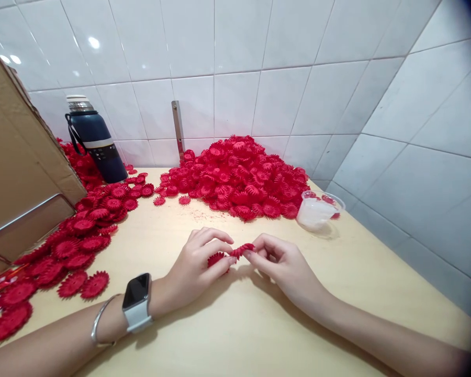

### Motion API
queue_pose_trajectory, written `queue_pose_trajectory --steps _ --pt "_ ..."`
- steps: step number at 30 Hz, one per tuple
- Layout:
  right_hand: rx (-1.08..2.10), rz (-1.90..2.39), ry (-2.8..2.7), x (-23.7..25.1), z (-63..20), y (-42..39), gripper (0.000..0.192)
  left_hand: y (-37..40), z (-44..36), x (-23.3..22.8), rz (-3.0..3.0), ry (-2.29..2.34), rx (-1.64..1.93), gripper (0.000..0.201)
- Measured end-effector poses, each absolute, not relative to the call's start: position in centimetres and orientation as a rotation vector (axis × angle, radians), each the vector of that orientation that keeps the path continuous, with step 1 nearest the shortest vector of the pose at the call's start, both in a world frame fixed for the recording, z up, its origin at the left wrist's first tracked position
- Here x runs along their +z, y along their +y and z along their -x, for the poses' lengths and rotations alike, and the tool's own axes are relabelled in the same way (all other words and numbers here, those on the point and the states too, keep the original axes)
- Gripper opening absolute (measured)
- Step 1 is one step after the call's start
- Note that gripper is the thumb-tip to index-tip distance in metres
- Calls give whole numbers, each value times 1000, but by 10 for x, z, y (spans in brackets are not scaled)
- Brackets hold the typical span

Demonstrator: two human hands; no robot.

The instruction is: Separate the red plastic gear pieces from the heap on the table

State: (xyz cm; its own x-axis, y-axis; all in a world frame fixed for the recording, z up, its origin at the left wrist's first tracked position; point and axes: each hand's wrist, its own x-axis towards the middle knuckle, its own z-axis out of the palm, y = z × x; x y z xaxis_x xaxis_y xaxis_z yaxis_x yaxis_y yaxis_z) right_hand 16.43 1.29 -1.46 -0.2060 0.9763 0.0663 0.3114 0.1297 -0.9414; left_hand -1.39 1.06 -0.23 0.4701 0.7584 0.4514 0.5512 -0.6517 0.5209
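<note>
i see a pale wooden table [227, 335] set in a corner. glossy white tiled walls [282, 68] reflect overhead lights.

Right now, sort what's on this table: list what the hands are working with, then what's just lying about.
In use: left hand and right hand, pinching a red toothed plastic flower disc between them; big heap of red discs; spread of red discs.

Lying about: dark blue flask; clear plastic cup; brown cardboard box.

left hand [198, 262]: fingers curled, pinching | right hand [282, 262]: fingertips pinching, meeting left | forearms resting low
</note>
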Motion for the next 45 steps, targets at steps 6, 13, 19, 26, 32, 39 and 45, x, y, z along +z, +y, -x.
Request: queue_pose_trajectory --steps 6,13,19,26,32,39,45 --pt "1179 1242 -1613 -13 -165 11 34 10 13 -3 -2418 1131 1004 11" --pt "1409 993 -1568 -10 -167 11 18 9 14 -6 -2508 1070 1011 9" --pt "1454 951 -1515 -12 -166 15 9 9 12 -7 -2596 993 1026 5" --pt "1501 881 -1551 -13 -168 14 8 9 11 -8 -2636 963 983 6" --pt "1563 833 -1563 -11 -170 16 11 9 11 -8 -2623 973 956 6" --pt "1585 820 -1540 -16 -171 18 13 9 10 -7 -2624 986 972 6" --pt "1594 801 -1577 -14 -170 17 12 10 10 -7 -2636 990 974 4"
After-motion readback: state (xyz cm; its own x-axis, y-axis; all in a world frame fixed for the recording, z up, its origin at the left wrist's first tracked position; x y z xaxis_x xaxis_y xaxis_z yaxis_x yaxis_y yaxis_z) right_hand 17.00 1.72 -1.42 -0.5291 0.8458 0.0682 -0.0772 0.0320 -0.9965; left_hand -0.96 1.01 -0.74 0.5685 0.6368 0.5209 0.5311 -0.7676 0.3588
